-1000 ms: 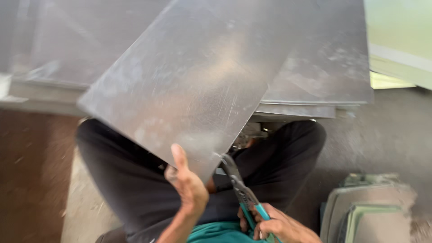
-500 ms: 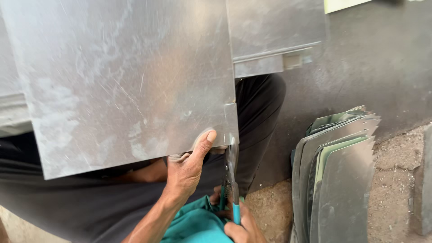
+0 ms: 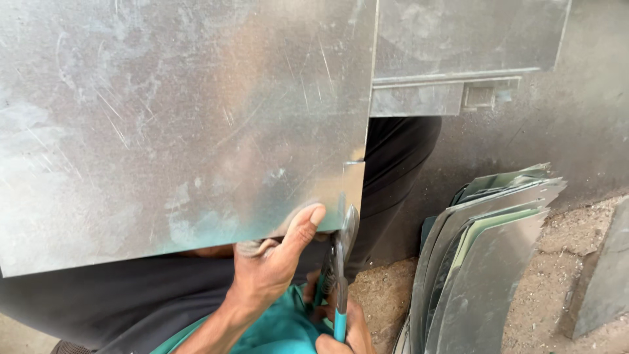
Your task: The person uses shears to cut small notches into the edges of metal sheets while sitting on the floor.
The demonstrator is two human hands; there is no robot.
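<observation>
- Pinching the lower edge of the metal sheet (image 3: 177, 118), the left hand (image 3: 272, 262) is closing thumb-over, fingers-under, just beside the cut line, and the sheet is resting across the person's lap, filling most of the view.
- Closing around the teal handles of the tin snips (image 3: 339, 275), the right hand (image 3: 341, 331) is gripping low at the frame edge (only partly showing), and the blades are biting up into the sheet's bottom edge near its right corner.
- Cutting well here is likely calling for keeping the blades square to the sheet, feeding short bites along the narrow strip already parting at the right edge, and keeping the thumb clear of the blade path, since it is sitting very near.
- Holding the sheet taut close to the cut is probably helping the strip curl away instead of jamming the blades.
- Dark trousers (image 3: 400, 164) and a teal cloth (image 3: 275, 334) are showing beneath the sheet.
- Leaning to the right is a stack of cut metal pieces (image 3: 485, 255), grey with greenish faces, standing on dusty ground (image 3: 570, 255).
- Hanging above is a folded metal panel (image 3: 458, 52) against a grey wall; no packages, labels or signs are showing anywhere.
</observation>
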